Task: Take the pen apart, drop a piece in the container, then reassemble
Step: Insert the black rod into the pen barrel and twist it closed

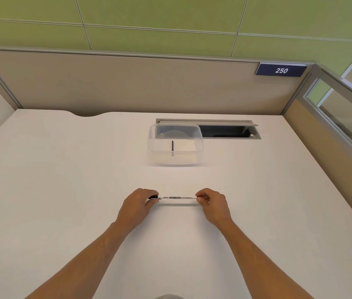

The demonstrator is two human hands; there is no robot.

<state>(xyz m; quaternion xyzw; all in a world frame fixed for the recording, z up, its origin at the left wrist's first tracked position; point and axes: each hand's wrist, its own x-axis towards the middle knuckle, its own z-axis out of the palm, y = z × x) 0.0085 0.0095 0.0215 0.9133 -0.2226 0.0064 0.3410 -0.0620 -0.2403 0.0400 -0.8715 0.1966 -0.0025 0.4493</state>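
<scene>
Two hands, left hand [137, 205] and right hand [211, 202], pinch a pen [177, 197] by its ends above a white desk [63, 180]; beige partition [127, 83], green wall [160, 11] behind.

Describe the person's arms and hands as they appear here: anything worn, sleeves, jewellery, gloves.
Both forearms enter from the bottom edge and are bare as far as the picture shows: no sleeve reaches into view. The left hand and right hand wear no gloves. No watch, bracelet or strap shows on either wrist, and no ring is visible on the fingers that can be seen, though some are curled out of sight.
</scene>
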